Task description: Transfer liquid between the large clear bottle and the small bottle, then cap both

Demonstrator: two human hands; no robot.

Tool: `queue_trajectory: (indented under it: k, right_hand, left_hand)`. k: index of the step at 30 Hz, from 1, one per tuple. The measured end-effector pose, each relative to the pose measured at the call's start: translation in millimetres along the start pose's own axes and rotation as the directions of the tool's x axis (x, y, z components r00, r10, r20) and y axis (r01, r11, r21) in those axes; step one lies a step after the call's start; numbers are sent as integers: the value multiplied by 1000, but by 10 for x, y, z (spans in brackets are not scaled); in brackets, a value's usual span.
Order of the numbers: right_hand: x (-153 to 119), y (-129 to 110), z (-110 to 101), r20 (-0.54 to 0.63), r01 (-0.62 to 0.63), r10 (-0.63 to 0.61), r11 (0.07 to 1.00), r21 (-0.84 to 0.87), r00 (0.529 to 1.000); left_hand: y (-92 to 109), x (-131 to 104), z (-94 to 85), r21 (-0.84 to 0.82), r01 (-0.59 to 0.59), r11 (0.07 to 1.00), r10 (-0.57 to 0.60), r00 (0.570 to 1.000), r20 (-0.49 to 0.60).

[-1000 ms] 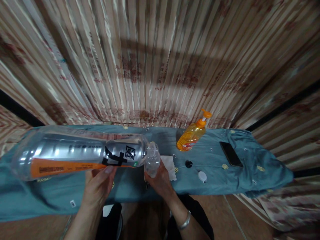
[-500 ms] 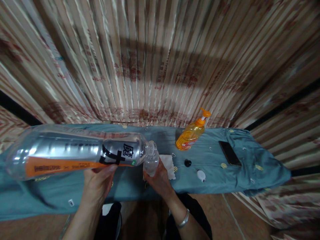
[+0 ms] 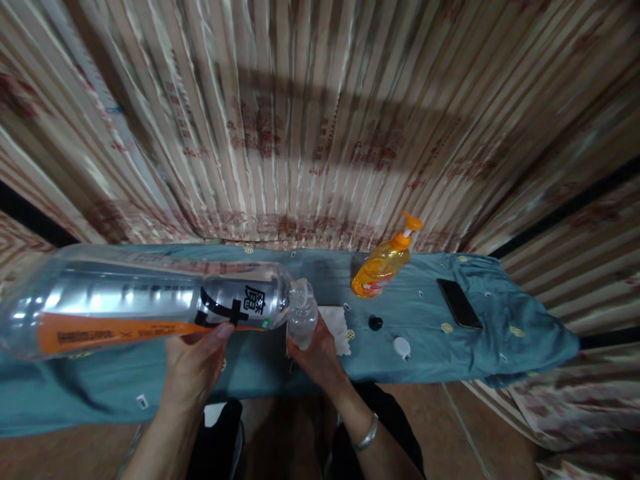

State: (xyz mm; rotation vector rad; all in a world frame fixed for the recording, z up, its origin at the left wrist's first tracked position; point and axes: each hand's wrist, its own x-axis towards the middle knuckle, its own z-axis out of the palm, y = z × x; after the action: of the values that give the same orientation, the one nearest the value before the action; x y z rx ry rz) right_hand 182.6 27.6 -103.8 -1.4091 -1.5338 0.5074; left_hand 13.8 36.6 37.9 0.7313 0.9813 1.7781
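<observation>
My left hand (image 3: pixel 197 363) is closed under a large clear plastic bottle (image 3: pixel 150 300) with a silver and orange label. It lies nearly level, its mouth pointing right. My right hand (image 3: pixel 320 353), a silver bangle at its wrist, grips a small clear bottle (image 3: pixel 302 320) that stands upright. The big bottle's mouth meets the small one's open neck; whether they touch I cannot tell. A pale cloth (image 3: pixel 336 327) lies on the table behind my right hand. Right of it are a small black cap (image 3: pixel 375 323) and a white round lid (image 3: pixel 401 347).
A pump bottle (image 3: pixel 381 268) of orange liquid stands toward the back of the table (image 3: pixel 425 320), which has a blue-green cloth cover. Farther right lies a black phone (image 3: pixel 459 304). Striped curtains (image 3: pixel 310 133) hang close behind and at both sides.
The big bottle has shifted slightly left, its base end moving farthest. Both hands keep their grips, and the small bottle stays nearly where it was. The view has moved slightly.
</observation>
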Motion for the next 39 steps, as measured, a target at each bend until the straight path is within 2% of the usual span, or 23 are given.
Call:
queue_trajectory:
  k: [11,16,23,39]
  right_hand:
    - [-3,29,10,-3,-23,23,999,26,1000]
    - [4,18,-4,20,-23,22,999,35,1000]
    - [-9,42,9,5,-15,15,1000,12,1000]
    - [-7,33,8,12,-1,1,1000,-1,1000]
  left_hand:
    - [12,-8,-52,14,23,1000,-23,1000,7]
    - [11,-12,-22,-12,1,1000,-1,1000,27]
    - [13,-9,16,-17,8,1000,-8,1000,1]
    - [-8,-15,-7,-6,14,1000,-14,1000,-6]
